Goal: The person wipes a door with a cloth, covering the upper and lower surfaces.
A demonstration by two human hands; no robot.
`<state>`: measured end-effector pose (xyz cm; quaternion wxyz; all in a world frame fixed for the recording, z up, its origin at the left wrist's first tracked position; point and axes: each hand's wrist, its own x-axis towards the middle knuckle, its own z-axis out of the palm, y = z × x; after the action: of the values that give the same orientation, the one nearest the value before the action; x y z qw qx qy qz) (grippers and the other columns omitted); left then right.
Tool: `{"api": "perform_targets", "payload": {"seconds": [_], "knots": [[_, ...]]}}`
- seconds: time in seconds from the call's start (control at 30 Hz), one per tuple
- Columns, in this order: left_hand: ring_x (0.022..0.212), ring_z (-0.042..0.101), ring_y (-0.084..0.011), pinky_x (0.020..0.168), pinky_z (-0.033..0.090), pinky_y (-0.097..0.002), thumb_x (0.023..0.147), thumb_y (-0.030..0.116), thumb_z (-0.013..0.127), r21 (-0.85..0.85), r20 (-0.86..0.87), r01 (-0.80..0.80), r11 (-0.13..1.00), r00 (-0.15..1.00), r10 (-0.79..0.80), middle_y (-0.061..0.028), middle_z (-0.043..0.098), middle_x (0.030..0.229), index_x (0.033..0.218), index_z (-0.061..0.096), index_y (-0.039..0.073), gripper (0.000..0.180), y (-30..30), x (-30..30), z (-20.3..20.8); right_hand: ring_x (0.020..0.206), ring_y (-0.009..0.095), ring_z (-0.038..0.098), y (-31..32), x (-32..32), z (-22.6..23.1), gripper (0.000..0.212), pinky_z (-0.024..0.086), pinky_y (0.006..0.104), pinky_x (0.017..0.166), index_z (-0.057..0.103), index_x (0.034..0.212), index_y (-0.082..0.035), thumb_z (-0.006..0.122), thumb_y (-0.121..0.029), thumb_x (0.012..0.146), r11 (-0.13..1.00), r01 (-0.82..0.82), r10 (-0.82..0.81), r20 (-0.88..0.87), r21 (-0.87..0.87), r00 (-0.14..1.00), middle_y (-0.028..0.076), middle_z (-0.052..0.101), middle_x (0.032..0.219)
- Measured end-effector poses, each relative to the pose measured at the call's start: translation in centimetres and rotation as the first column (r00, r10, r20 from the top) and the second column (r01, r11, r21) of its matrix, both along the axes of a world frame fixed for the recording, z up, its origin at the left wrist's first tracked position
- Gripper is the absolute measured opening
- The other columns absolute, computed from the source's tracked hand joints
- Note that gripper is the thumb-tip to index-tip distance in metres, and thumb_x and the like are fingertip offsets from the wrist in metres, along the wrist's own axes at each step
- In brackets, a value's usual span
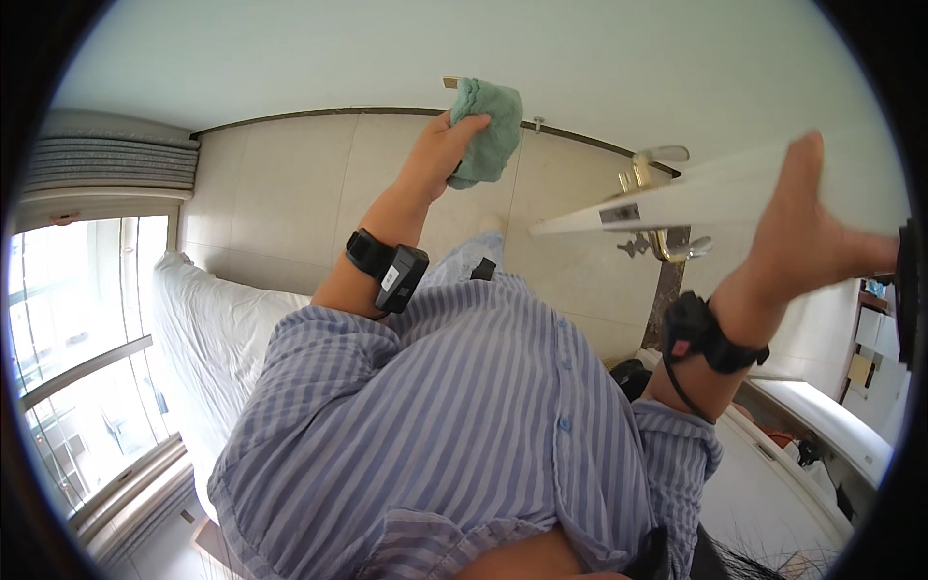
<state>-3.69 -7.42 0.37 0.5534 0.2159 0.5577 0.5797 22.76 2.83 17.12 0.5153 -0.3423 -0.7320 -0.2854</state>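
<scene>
A folded green cloth [493,135] is gripped in my left hand [447,150], with the thumb lying over its near side. It is held out in front of me, close to the pale wall [319,58]. My right hand [802,232] is raised at the right beside the white door [715,208], thumb and fingers apart, with nothing visible in it. Whether its palm touches the door I cannot tell. A black strapped device [401,275] sits on my left forearm, and another strapped device [691,333] is on the right one.
The door stands ajar, edge toward me, with metal lever handles [681,249] on both faces and keys [633,246] at one. A small doorstop [538,124] is by the wall's foot. A white-covered bed [222,309] lies left, near a window [87,319] and grey curtain [106,155].
</scene>
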Motion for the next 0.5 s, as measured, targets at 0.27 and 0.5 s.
{"api": "perform_targets", "payload": {"seconds": [0.27, 0.5], "knots": [[0.082, 0.064, -0.0186, 0.068, 0.054, -0.0290, 0.085, 0.025, 0.056, 0.052, 0.033, -0.055, 0.997, 0.998, 0.053, -0.0124, 0.064, 0.096, 0.105, 0.057, -0.006, 0.037, 2.7, -2.5, 1.6, 0.112, 0.036, 0.044, 5.7, -7.1, 0.4, 0.078, 0.043, 0.0421, 0.090, 0.029, 0.121, 0.010, 0.072, -0.030, 0.070, 0.874, 0.317, -0.342, 0.002, 0.368, 0.940, 0.027, 0.036, 0.113], [0.086, 0.063, -0.0190, 0.073, 0.052, -0.0295, 0.087, 0.027, 0.054, 0.213, 0.100, -0.010, 0.977, 0.995, -0.012, -0.0120, 0.063, 0.098, 0.106, 0.055, -0.007, 0.039, 2.9, -0.9, -0.5, 0.134, 0.039, 0.024, 8.2, -7.2, -2.7, 0.092, 0.022, 0.0486, 0.108, 0.025, 0.142, -0.007, 0.064, 0.004, 0.060, 0.842, 0.233, -0.149, -0.206, 0.487, 0.967, 0.025, 0.028, 0.141]]}}
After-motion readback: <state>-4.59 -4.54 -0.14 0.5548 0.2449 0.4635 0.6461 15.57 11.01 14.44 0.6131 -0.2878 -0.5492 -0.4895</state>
